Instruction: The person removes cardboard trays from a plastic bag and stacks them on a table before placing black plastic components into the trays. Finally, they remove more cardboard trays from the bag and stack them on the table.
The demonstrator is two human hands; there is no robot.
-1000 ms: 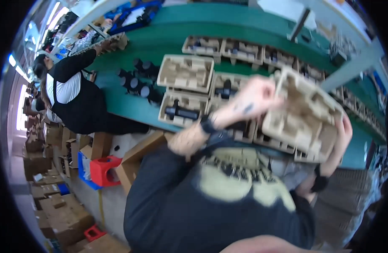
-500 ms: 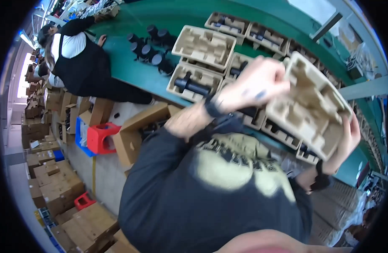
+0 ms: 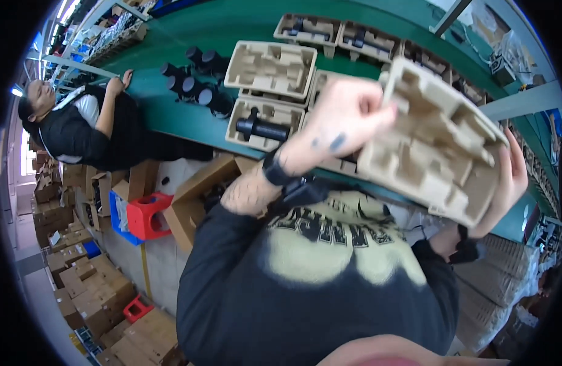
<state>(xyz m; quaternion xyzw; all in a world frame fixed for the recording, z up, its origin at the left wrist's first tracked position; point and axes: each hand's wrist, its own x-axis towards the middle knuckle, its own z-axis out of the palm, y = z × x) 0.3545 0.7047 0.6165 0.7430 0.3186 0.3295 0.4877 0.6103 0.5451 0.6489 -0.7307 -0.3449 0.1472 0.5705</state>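
A beige moulded-pulp tray (image 3: 415,174) with shaped hollows is held up tilted in front of me, above the workbench. My left hand (image 3: 345,116) is closed at its upper left edge; the fingertips are partly hidden. At the opposite end, my right hand (image 3: 508,183) wraps round the rim, fingers on the outer side. No device shows in the held tray's hollows. Left of my left hand, a similar tray (image 3: 235,131) on the bench holds a black tube-shaped device (image 3: 266,129). Behind it lies another pulp tray (image 3: 270,70) with bare hollows.
Several black cylindrical parts (image 3: 198,91) stand on the green bench (image 3: 165,125). Filled trays (image 3: 366,41) line its far side. A co-worker (image 3: 79,122) is at the left. An opened carton (image 3: 192,198), a red stool (image 3: 148,216) and stacked boxes (image 3: 104,293) occupy the floor.
The held tray and my left hand have shifted slightly left in the picture, as has the bench scene. The co-worker has turned and drawn one arm in. Both hands keep the tray.
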